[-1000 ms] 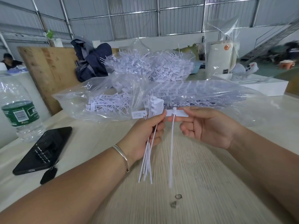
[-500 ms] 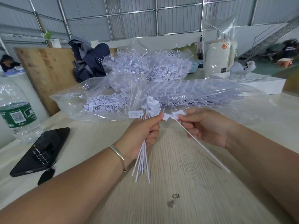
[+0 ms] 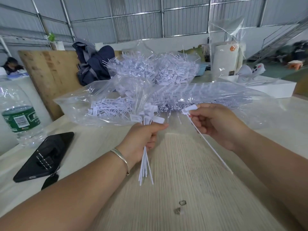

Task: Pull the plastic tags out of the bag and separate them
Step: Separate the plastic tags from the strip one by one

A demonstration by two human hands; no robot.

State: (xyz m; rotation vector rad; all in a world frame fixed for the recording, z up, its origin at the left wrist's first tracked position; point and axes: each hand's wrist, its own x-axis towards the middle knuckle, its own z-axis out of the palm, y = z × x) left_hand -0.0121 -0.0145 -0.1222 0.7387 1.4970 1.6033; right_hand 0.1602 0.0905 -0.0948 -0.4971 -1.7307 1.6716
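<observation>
While left hand [image 3: 141, 139] grips tags [image 3: 145, 162], labels unreadable.

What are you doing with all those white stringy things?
A person is sorting plastic tags. The left hand grips a bunch of tags with their tails hanging down. The right hand pinches one single tag, held apart from the bunch. Behind the hands, a clear bag with many more tags lies on the table.

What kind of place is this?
Probably a warehouse or small factory workshop: corrugated metal walls, a metal staircase, and bulk bags of tags heaped on a worktable.
</observation>
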